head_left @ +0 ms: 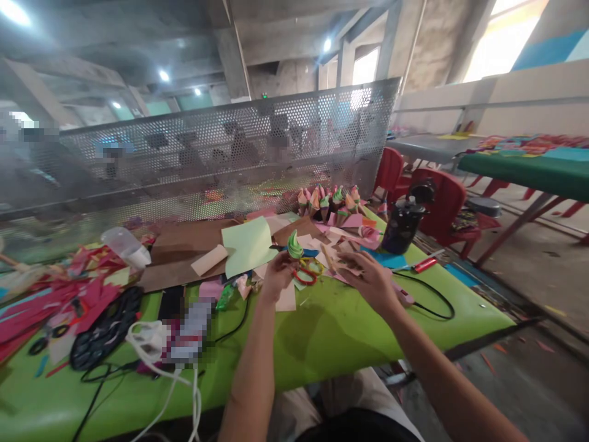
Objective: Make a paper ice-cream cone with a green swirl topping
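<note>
My left hand [279, 274] is closed around the lower part of a paper ice cream cone with a green swirled top [295, 245]. Only the swirl shows; the fingers hide what lies below it. Just right of that hand lie scissors with red and yellow handles [306, 276]. My right hand [365, 276] hovers over the paper scraps with its fingers apart and nothing seen in them. Beneath and behind both hands spread cut sheets, among them a pale green sheet [248, 245] and pinkish scraps [286, 298].
Several finished-looking cones [329, 202] stand at the back by a perforated metal screen [276, 141]. A dark flask [402, 227] and a red-handled cutter [426, 264] are on the right. White cables [151, 337], a power strip, a black tray-like object [105, 328] and red paper [87, 294] crowd the left.
</note>
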Tool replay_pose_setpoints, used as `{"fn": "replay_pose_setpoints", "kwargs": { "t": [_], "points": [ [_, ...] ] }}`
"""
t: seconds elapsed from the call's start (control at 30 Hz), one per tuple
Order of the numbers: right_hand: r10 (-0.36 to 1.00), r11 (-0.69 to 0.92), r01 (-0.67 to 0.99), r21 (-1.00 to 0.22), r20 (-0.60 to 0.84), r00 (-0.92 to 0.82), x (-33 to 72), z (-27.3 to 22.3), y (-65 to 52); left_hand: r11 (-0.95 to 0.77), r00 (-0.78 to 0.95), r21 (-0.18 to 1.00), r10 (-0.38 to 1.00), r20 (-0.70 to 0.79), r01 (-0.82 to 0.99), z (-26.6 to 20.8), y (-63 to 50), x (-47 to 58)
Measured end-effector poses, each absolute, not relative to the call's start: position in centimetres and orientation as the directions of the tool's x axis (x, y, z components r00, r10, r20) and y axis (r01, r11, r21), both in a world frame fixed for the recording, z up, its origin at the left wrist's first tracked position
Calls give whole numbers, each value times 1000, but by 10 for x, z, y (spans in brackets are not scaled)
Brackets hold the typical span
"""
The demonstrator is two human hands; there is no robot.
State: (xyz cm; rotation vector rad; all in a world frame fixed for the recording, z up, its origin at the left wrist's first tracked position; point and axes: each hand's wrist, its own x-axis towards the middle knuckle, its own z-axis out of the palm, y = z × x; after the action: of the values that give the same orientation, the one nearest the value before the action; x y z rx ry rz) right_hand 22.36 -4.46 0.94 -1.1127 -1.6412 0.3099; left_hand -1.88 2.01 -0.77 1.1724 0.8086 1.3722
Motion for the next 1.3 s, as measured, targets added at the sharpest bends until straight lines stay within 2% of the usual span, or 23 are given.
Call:
{"fn": "replay_pose_setpoints", "kwargs": {
  "t": [0.1, 0.2, 0.33, 0.43, 0.67, 0.87, 1.3],
  "points": [
    [783, 590, 360, -723, 621, -37, 187, 25, -22, -169, 129, 944, 969, 212, -284, -4, 15, -16],
    [766, 622, 268, -736, 643, -10, 166, 32, -2, -205, 141, 958, 961, 236, -202, -1, 13, -16],
    [744, 655, 245, -715, 667, -43, 162, 34, 14, -227, 119, 971, 965, 235, -77, 0, 14, -16],
    [735, 668, 240, -705, 675, -63, 167, 32, 18, -244, 137, 968, 959, 249, -52, -1, 14, -14],
    [740, 666, 229, -710, 668, -78, 176, 31, 15, -231, 176, 966, 953, 248, -113, -1, 13, -10],
    [726, 684, 197, -703, 683, -81, 175, 33, 9, -219, 164, 974, 960, 226, -60, -1, 11, -10],
    [731, 666, 223, -712, 683, -4, 185, 41, 0, -106, 292, 965, 940, 176, -239, -1, 8, -12]
  ]
}}
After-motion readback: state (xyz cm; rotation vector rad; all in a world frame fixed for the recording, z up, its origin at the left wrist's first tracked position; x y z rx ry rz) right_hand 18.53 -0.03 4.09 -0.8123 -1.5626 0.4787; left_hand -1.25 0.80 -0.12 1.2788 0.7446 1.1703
